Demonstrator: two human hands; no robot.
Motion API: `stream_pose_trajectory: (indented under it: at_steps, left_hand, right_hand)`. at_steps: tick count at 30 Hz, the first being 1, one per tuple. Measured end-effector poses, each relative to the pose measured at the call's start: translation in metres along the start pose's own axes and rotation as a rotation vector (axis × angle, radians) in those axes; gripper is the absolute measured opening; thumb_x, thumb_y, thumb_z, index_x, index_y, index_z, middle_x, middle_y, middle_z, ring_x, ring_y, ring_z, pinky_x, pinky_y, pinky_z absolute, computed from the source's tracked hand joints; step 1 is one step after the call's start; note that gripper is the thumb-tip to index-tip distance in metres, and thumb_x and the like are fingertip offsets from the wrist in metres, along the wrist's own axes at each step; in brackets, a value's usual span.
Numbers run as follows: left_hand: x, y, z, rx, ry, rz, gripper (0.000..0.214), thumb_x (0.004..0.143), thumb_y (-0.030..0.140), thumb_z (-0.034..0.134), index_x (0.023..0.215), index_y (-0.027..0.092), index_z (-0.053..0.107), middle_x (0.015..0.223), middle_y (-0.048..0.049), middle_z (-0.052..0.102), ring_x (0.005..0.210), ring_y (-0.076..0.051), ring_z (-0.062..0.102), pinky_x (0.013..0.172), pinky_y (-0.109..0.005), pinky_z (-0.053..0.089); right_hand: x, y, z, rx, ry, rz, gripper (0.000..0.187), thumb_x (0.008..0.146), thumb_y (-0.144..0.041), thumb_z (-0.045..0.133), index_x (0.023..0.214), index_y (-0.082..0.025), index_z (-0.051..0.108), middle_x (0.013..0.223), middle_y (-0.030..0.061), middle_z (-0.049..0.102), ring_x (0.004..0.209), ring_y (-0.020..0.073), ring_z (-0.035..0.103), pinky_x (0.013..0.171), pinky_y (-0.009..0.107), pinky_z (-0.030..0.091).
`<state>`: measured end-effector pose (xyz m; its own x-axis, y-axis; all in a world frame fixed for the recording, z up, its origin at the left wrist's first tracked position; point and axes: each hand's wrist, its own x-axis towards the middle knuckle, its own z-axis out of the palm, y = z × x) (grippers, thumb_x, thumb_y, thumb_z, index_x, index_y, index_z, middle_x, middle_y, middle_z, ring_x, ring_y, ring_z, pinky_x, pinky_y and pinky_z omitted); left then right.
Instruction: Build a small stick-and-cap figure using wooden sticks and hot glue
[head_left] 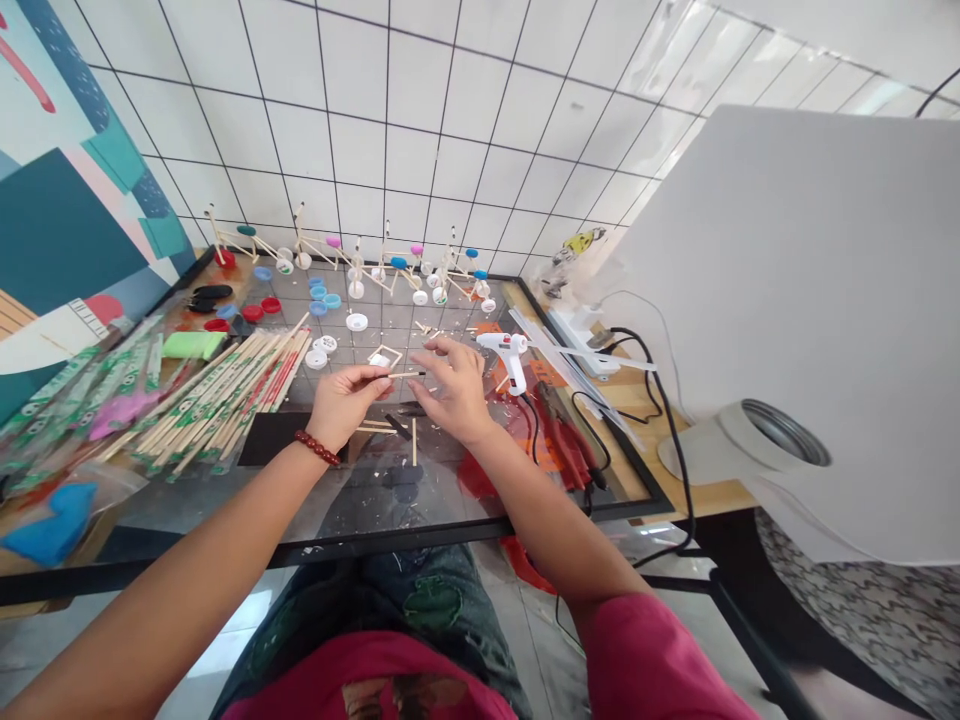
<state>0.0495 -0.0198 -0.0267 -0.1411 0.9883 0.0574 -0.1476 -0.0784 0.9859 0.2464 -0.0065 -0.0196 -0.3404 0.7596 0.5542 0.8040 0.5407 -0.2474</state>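
Observation:
My left hand point(341, 400), with a red bead bracelet at the wrist, pinches one end of a thin wooden stick point(401, 375) above the glass table point(225, 520). My right hand point(450, 385) is at the stick's other end, thumb and forefinger closing on it while the other fingers spread. A small stick frame point(384, 356) lies just beyond the hands. Loose cut sticks point(397, 430) lie under them.
A white glue gun point(508, 352) stands right of my hands, red pliers point(566, 435) and black cables beside it. Packs of wrapped chopsticks point(217, 395) lie at left. Bottle caps point(319, 300) and several stick-and-cap models point(390, 265) line the tiled wall. A white lamp point(780, 440) is at right.

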Motion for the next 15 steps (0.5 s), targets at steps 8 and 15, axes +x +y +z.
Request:
stream_pose_trajectory:
  at_steps: [8,15]
  left_hand:
    - [-0.002,0.003,-0.008,0.375,-0.069,0.179,0.031,0.078,0.050,0.081,0.087,0.021,0.085,0.091,-0.0085,0.084,0.086,-0.027,0.077,0.090,-0.043,0.063]
    - [0.005,0.020,-0.026,0.856,-0.142,0.407,0.023,0.087,0.036,0.066,0.080,0.025,0.085,0.101,-0.0115,0.083,0.106,-0.035,0.073,0.102,-0.051,0.056]
  right_hand:
    - [-0.004,0.001,0.002,-0.066,0.088,-0.047,0.026,0.104,-0.029,0.062,0.127,-0.030,0.074,0.138,0.0097,0.072,0.129,0.0281,0.061,0.108,0.046,0.035]
    - [-0.003,0.020,0.000,-0.060,0.228,0.112,0.035,0.099,-0.025,0.062,0.131,-0.031,0.073,0.134,0.0114,0.071,0.121,0.0315,0.063,0.107,0.050,0.037]
